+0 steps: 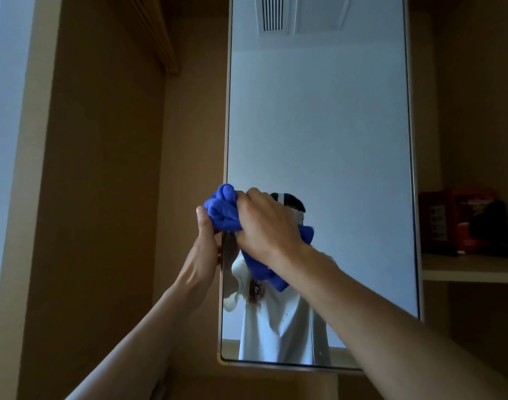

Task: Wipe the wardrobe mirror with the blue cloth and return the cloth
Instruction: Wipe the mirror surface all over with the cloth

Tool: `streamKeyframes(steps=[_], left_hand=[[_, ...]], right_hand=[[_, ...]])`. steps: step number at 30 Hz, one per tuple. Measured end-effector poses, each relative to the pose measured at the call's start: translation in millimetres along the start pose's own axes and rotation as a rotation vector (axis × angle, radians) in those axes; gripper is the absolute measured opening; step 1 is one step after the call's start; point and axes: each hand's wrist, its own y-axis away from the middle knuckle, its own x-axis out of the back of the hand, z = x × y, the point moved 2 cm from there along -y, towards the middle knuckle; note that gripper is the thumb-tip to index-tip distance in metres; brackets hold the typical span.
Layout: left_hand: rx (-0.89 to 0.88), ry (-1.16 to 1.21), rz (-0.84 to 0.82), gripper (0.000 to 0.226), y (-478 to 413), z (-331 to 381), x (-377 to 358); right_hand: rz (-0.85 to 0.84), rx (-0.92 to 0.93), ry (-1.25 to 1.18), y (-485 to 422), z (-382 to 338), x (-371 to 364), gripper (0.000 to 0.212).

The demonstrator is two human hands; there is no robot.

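Observation:
The tall wardrobe mirror (319, 125) fills the middle of the view, framed in light wood. A bunched blue cloth (222, 209) sits at the mirror's left edge, about two thirds of the way down. My right hand (264, 223) grips the cloth and holds it against the glass. My left hand (205, 249) grips the mirror's left edge just below the cloth, thumb up beside the cloth. A tail of the cloth (264, 272) hangs under my right wrist. The glass reflects a person in a white shirt.
Brown wardrobe panels stand to the left of the mirror, with a wooden rail (157, 33) high up. On the right, a shelf (472, 269) carries a red box (460, 220) and a dark object (492, 226). The mirror's bottom edge (276, 363) hangs above a lower panel.

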Motion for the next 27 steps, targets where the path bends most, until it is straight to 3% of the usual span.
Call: streamKeyframes(steps=[5, 7, 10, 17, 21, 27], left_hand=[[0.052, -0.016, -0.041, 0.05, 19, -5, -2], [0.055, 0.002, -0.04, 0.057, 22, -3, -2], [0.049, 0.062, -0.033, 0.089, 21, -8, -1], [0.132, 0.127, -0.009, 0.07, 20, -29, 3], [0.121, 0.105, -0.01, 0.068, 21, -33, 2], [0.136, 0.051, 0.005, 0.062, 30, -36, 2]], right_hand=[[-0.013, 0.169, 0.222, -7, 39, 35, 0.035], [0.03, 0.159, 0.279, -14, 57, 46, 0.036], [0.012, 0.167, 0.236, -6, 51, 36, 0.038], [-0.199, 0.397, 0.157, 89, -4, -27, 0.036], [-0.16, 0.405, 0.18, 79, -4, -23, 0.028], [-0.036, 0.247, 0.179, 15, 6, 2, 0.042]])
